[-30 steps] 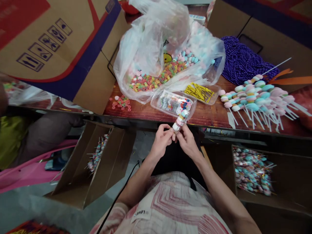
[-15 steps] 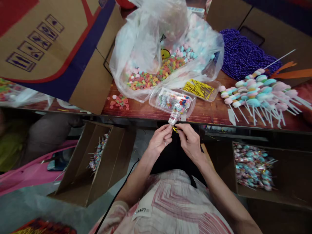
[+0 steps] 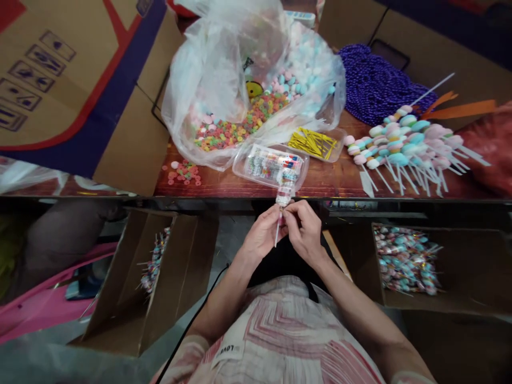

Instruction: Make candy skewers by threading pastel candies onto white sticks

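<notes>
Between my hands, at the table's front edge, is a candy stick [image 3: 285,192] in a clear printed wrapper. Its white stick [image 3: 277,234] points down toward me. My left hand [image 3: 261,233] is closed around the gathered neck of the wrapper and the stick. Close against it, my right hand [image 3: 306,230] pinches at the same neck, where a bit of gold twist tie shows; fingers cover most of the tie. Just beyond lies a clear tray [image 3: 237,168] of printed wrappers [image 3: 266,162], beside another tray [image 3: 340,152] holding gold twist ties [image 3: 312,143].
Behind the trays, a plastic bag [image 3: 180,101] holds loose candies. Unwrapped candy sticks [image 3: 404,141] are piled at right, near purple cord [image 3: 380,85]. Cardboard boxes [image 3: 120,288] with wrapped sticks stand below the table, left and right [image 3: 468,266]. Ring candies [image 3: 186,173] lie left.
The gold tie stuck out between my hands before; now my fingers mostly hide it at the neck. More of the white stick shows below. The view has shifted slightly right.
</notes>
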Available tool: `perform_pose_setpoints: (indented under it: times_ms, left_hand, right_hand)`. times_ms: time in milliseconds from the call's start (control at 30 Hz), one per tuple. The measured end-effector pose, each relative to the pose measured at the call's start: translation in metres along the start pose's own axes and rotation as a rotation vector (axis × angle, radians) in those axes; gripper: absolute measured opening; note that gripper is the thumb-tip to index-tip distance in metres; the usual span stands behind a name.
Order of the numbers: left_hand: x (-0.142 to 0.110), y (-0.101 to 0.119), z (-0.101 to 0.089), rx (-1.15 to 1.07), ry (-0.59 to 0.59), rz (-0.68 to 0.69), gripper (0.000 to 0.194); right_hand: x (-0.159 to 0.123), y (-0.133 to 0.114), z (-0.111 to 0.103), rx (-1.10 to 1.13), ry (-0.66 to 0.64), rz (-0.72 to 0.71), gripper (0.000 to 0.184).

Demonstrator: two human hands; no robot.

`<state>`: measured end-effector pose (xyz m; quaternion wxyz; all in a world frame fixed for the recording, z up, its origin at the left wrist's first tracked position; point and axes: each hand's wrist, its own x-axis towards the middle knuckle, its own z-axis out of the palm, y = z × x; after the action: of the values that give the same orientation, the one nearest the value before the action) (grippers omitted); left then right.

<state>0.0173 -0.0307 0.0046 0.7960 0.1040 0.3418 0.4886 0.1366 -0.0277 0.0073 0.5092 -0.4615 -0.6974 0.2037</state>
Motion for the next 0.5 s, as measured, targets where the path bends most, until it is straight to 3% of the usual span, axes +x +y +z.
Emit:
perform_pose_setpoints:
  times_ms: [133,233,300,400,500]
  left_hand:
    - [-0.008,0.004,0.007,0.222,-0.022,0.241,0.048]
    - [-0.013,0.001,0.013,0.462,0.015,0.441,0.053]
    - [-0.015,-0.006,0.017,0.525,-0.008,0.381,0.051]
    - [-0.017,-0.021,0.023,0.522,-0.029,0.135,0.046]
    - [-0.017,-0.036,0.031,0.511,-0.066,-0.031,0.042]
  right_hand:
    - [-0.001,-0.015,-0.015,0.242,0.004,0.304,0.014]
    - [-0.002,-0.023,-0.03,0.249,0.045,0.31,0.015]
    - [-0.006,-0.027,-0.039,0.2,0.059,0.248,0.016]
    - [-0.019,-0.028,-0.053,0.146,0.076,0.206,0.016]
    - [-0.039,-0.025,-0.07,0.158,0.083,0.319,0.02]
